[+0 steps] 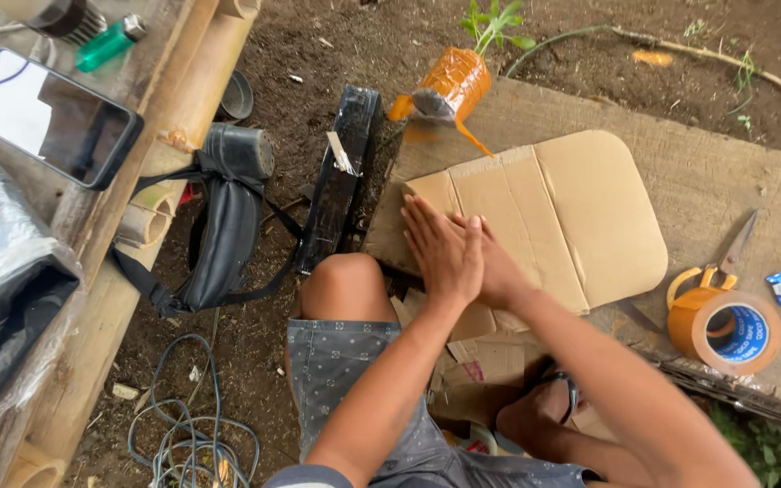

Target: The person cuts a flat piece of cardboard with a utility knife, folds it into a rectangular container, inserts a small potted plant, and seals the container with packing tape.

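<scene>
A folded brown cardboard piece (580,208) with rounded corners lies on a wooden board (716,172). My left hand (440,248) rests flat, fingers together, on top of my right hand (499,271). Both press down on the cardboard's near left part. Neither hand holds anything. My bare knee (345,285) sits just left of the hands.
An orange tape roll (725,330) and yellow-handled scissors (720,267) lie on the board at right. An orange-taped bundle (449,86) lies at the board's far edge. A black bag (223,226), a black panel (341,176), cables (187,434) and cardboard scraps (485,361) lie on the soil. A phone (51,117) rests on the bamboo bench at left.
</scene>
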Demonstrator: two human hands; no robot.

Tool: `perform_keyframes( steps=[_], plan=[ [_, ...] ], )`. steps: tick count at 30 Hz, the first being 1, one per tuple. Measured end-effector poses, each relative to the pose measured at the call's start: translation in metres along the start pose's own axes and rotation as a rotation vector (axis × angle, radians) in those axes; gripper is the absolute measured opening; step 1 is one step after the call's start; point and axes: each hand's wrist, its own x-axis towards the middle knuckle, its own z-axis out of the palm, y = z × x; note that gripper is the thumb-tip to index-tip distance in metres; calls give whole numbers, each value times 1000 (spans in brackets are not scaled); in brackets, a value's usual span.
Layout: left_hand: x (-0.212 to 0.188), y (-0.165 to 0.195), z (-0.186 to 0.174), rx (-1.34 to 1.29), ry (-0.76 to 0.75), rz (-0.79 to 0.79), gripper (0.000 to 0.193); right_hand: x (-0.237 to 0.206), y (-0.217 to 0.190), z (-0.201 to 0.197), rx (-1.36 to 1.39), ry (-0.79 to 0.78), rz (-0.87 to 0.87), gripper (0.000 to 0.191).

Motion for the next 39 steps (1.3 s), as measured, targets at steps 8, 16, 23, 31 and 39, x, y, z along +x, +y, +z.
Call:
perform_keyframes(
  steps=[8,16,23,31,39],
  plan=[
    [-1,16,36,494,39,113,92,-24,17,-83,63,40,369,44],
    [25,-2,17,110,-32,150,88,-73,-49,-129,-336,-278,484,62],
    [63,-75,-69,-1158,-403,-244,61,-88,-95,-101,-760,-766,328,105],
    [-13,-77,-53,-2161,-637,-436,59,-93,-96,-71,-562,-562,85,110],
    [-37,-56,-24,-2268,-797,-369,69,-75,-29,-51,-126,62,257,56]
  ],
)
